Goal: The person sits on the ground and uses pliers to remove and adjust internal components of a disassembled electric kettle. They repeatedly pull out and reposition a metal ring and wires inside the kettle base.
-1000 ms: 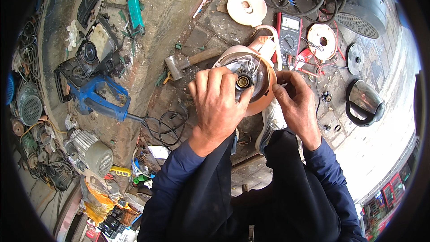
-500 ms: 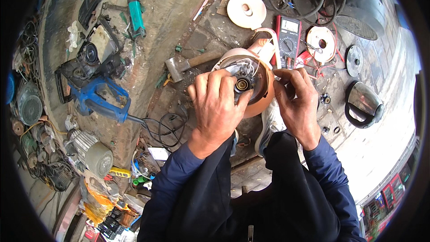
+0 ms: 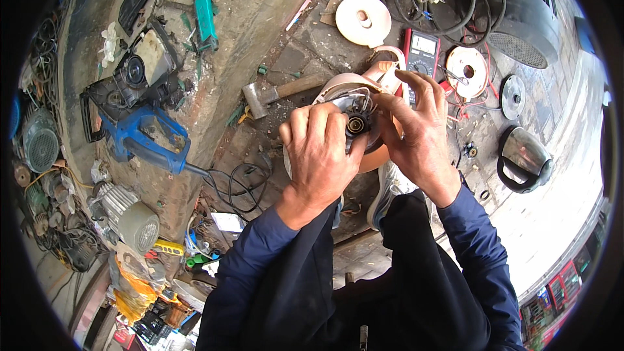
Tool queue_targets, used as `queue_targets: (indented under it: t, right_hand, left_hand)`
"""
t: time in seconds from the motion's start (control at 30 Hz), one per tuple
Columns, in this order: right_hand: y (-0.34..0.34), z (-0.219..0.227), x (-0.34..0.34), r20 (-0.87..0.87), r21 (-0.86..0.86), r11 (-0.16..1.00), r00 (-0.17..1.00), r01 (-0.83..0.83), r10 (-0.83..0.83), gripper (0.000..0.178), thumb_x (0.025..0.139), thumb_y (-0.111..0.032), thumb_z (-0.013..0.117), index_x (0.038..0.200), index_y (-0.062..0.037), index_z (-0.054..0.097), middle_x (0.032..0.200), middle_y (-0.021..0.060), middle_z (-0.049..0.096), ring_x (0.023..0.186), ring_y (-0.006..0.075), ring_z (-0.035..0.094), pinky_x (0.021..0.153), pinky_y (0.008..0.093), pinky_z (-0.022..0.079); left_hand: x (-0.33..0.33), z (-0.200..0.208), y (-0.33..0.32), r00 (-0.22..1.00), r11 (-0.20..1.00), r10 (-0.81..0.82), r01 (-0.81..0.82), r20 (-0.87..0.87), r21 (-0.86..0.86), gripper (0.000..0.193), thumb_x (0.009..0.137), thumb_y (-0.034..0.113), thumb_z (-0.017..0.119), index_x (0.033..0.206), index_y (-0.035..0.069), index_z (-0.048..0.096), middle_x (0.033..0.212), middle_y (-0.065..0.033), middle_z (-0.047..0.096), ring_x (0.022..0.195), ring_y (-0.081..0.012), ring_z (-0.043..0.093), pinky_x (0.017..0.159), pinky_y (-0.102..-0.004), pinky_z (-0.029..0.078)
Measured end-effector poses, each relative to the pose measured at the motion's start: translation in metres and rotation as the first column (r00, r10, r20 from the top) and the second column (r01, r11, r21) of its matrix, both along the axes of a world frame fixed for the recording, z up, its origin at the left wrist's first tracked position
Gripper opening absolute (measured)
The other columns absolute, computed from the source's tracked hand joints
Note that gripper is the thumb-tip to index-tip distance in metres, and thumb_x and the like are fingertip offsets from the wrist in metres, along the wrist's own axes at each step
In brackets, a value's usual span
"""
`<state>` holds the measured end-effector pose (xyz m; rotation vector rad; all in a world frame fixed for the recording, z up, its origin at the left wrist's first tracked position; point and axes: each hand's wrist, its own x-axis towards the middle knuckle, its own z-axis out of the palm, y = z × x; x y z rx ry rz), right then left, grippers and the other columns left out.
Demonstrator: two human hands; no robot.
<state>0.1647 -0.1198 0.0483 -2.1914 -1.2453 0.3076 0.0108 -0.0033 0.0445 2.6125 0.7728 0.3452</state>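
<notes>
A peach-coloured round housing, apparently an upturned electric kettle (image 3: pixel 372 161), stands between my feet with its underside open. Inside it a round black connector with brass-coloured rings (image 3: pixel 355 125) faces up, and thin white wires (image 3: pixel 365 96) lie beside it. My left hand (image 3: pixel 318 156) is closed over the near left side of the housing, its thumb beside the connector. My right hand (image 3: pixel 421 136) has thumb and fingers bent together at the connector's right edge. Whatever its fingertips pinch is hidden.
A red multimeter (image 3: pixel 421 58), a pale round cover (image 3: pixel 363 19) and an open round base with wires (image 3: pixel 467 71) lie beyond. A hammer (image 3: pixel 258 102) is left. A shiny lid with black handle (image 3: pixel 532 149) lies right; a blue-handled power tool (image 3: pixel 146 140) lies far left.
My right hand has moved left and inward from the housing's right rim to the connector. My left hand stays on the housing. The view has shifted slightly.
</notes>
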Motion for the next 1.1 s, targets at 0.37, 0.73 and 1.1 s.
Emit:
queue_targets:
  t: [0.37, 0.73, 1.1]
  right_hand:
    - [0.004, -0.022, -0.005, -0.094, 0.043, 0.999, 0.995, -0.026, 0.03, 0.043, 0.084, 0.001, 0.08, 0.126, -0.0057, 0.076, 0.152, 0.0247, 0.06, 0.146, 0.0488, 0.052, 0.12, 0.0605, 0.044]
    - [0.002, -0.026, -0.011, -0.032, 0.113, 0.993, 0.999, -0.032, 0.036, 0.032, 0.083, 0.0, 0.078, 0.114, -0.0048, 0.072, 0.136, 0.0232, 0.063, 0.136, 0.0489, 0.056, 0.109, 0.0603, 0.049]
    - [-0.02, 0.005, -0.02, -0.16, 0.283, 0.941, 0.976, 0.187, -0.146, 0.046, 0.078, -0.003, 0.082, 0.122, -0.0067, 0.07, 0.133, 0.0208, 0.064, 0.128, 0.0452, 0.059, 0.109, 0.0535, 0.049]
  left_hand:
    - [-0.002, -0.002, -0.001, 1.0, 1.0, 0.014, -0.014, 0.016, 0.011, 0.039, 0.077, 0.022, 0.092, 0.105, 0.01, 0.068, 0.117, -0.0057, 0.069, 0.112, -0.0321, 0.06, 0.095, -0.05, 0.043]
    - [-0.002, -0.003, -0.001, 1.0, 1.0, 0.006, -0.006, 0.008, 0.02, 0.039, 0.078, 0.025, 0.092, 0.103, 0.009, 0.067, 0.118, -0.0077, 0.068, 0.113, -0.0333, 0.061, 0.094, -0.0521, 0.043]
    - [-0.017, -0.007, 0.008, 0.999, 0.998, -0.017, 0.02, -0.048, 0.052, 0.042, 0.08, 0.023, 0.091, 0.111, 0.005, 0.07, 0.126, -0.0123, 0.07, 0.124, -0.0402, 0.06, 0.1, -0.0563, 0.046]
